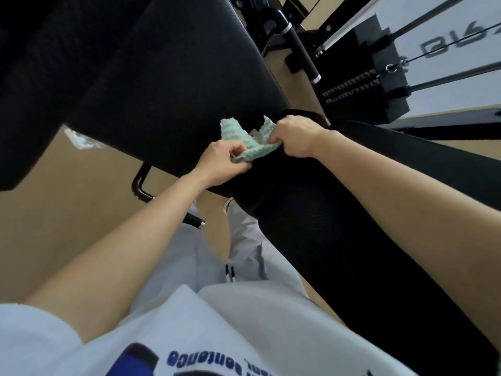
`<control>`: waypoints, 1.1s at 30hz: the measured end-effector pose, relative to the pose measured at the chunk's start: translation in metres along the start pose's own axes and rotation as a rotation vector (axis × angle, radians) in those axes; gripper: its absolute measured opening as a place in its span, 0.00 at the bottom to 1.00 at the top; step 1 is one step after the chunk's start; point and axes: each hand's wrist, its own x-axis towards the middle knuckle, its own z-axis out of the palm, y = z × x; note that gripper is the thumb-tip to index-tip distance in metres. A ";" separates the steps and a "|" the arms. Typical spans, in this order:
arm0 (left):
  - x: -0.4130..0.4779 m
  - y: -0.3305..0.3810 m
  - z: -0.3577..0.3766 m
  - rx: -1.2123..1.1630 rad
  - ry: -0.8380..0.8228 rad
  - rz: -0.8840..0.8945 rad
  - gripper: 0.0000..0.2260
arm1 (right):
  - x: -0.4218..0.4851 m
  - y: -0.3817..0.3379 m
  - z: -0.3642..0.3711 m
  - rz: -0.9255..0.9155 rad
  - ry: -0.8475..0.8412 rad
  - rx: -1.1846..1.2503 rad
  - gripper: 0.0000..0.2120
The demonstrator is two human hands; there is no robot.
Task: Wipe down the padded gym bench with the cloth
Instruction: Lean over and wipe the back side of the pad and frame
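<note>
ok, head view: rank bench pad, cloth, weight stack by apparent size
1. bench pad, by far the largest.
2. weight stack, but farther away, so its true size is unsure.
3. cloth, bunched between both hands.

The padded bench [151,85] spans the far left and centre of the view, and its second pad [325,226] runs from the centre toward the near right. The cloth [245,141] lies over the junction of the two pads, gripped at its near-left edge by the left hand [221,164] and at its right edge by the right hand [294,137]. The weight stack [363,82] stands at the far right behind the bench, with a handle bar [298,47] between stack and bench, and a frame tube [141,183] projects below the bench's near-left edge above the floor [67,226].
</note>
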 end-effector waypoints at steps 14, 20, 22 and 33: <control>0.031 -0.060 0.109 -0.149 -0.079 -0.050 0.29 | 0.049 -0.005 0.066 0.015 -0.269 -0.370 0.30; 0.068 -0.061 0.106 0.154 -0.235 -0.131 0.26 | 0.066 0.013 0.053 0.136 -0.355 -0.472 0.33; 0.094 -0.046 0.102 0.243 -0.270 -0.101 0.27 | 0.067 0.034 0.038 0.178 -0.345 -0.455 0.32; 0.148 0.034 0.098 0.088 -0.314 0.179 0.34 | 0.030 0.112 -0.011 0.332 -0.401 -0.137 0.37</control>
